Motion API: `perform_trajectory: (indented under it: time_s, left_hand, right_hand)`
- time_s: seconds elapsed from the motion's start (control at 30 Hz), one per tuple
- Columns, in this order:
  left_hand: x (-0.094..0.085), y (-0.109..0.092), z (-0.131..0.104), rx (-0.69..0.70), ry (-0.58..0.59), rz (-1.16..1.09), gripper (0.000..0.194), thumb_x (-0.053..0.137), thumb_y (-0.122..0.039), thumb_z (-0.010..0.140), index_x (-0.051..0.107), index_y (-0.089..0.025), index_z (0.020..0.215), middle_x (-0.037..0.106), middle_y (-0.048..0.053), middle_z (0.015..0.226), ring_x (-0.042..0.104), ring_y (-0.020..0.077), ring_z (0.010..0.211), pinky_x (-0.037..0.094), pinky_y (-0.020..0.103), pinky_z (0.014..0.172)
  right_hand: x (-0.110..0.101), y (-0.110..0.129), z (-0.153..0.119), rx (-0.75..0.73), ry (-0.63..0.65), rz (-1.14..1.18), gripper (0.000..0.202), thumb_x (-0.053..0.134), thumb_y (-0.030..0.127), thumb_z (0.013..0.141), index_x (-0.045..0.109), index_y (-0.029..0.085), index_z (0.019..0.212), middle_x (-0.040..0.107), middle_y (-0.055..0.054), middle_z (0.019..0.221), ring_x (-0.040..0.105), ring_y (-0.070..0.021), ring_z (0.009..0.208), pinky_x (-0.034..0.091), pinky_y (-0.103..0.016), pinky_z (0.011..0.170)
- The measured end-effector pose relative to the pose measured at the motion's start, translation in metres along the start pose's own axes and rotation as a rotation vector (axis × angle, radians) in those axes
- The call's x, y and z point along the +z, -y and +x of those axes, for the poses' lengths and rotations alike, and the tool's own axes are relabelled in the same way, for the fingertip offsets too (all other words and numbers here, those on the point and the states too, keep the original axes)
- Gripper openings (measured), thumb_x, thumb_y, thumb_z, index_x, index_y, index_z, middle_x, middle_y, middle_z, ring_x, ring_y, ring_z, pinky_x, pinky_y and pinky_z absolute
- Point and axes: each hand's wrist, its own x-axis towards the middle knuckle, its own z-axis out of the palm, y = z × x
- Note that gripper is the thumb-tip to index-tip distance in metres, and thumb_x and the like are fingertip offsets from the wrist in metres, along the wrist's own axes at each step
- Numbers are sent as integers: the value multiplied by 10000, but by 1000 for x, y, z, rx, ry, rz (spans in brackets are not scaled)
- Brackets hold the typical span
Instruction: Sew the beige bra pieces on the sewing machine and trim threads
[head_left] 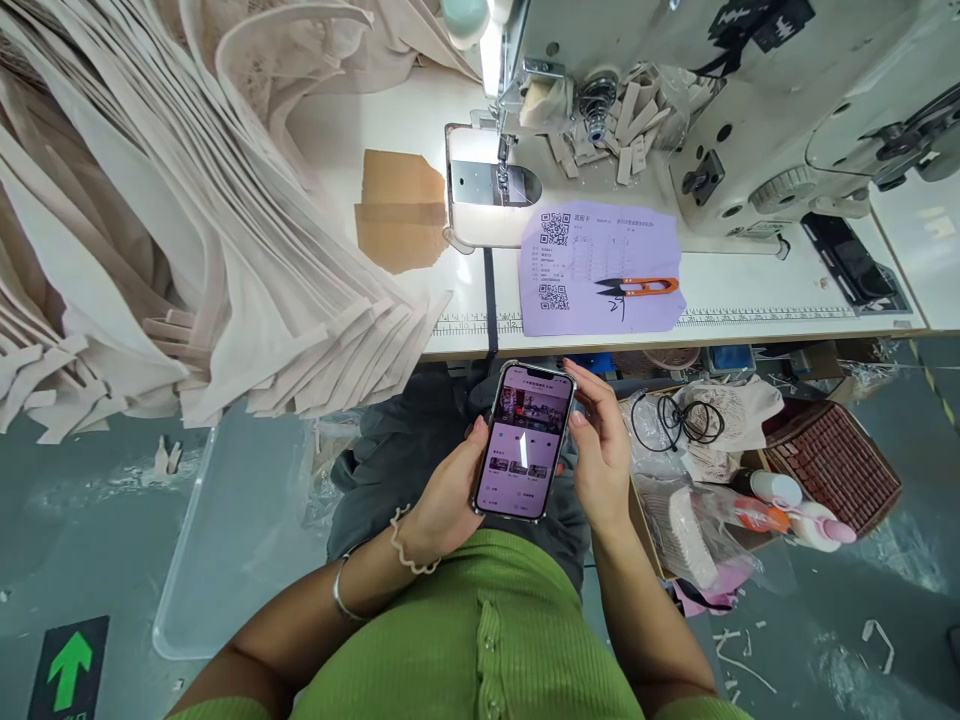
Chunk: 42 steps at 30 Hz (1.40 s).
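Observation:
A lit smartphone (525, 440) is held upright over my lap, just below the table's front edge. My left hand (448, 492) grips its left side, the thumb along the edge. On the other side, my right hand (602, 450) holds the phone's right edge, with the fingers partly behind it. The screen shows a picture at the top and small thumbnails below. Beyond the phone, a purple printed sheet (592, 240) lies on the sewing table (735, 290), and orange-handled thread snips (645, 287) rest on it.
A sewing machine (757, 130) stands at the back right. Stacked beige fabric pieces (322, 260) hang over the table's left edge. Brown card (400, 210) lies beside the needle plate. A dark phone (851, 258) is at the right. Below are a filled box (646, 525) and a clear bin (232, 540).

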Motion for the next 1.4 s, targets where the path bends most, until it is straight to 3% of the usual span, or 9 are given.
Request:
perform_trajectory:
  time_s: [1.4]
  left_hand:
    - [-5,3,0,-28,-62,7,566,476,-573,971,604,-174,1352,706,140,1242,703,312,1072,516,478,992]
  right_hand:
    - [0,-1,0,8,3,19,314,507,299,981,600,301,1281,584,-54,1374,522,-238,1297,411,-516,1102]
